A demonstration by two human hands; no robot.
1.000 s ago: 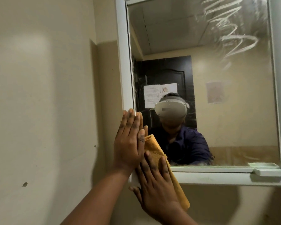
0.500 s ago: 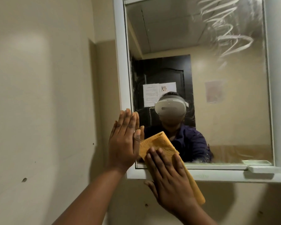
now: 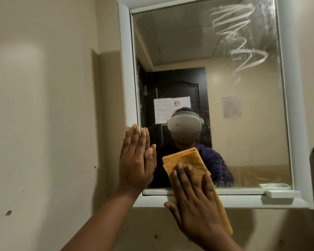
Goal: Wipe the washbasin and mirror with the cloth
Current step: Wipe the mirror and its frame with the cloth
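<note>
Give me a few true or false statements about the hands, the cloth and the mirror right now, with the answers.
1. The right hand presses the cloth flat against the mirror. True.
2. The left hand holds the cloth. False: it rests flat at the mirror's left edge, holding nothing.
3. White smears mark the mirror's upper right. True.
4. The cloth is blue. False: it is orange-yellow.
5. The cloth covers the top of the mirror. False: it lies at the bottom edge.
</note>
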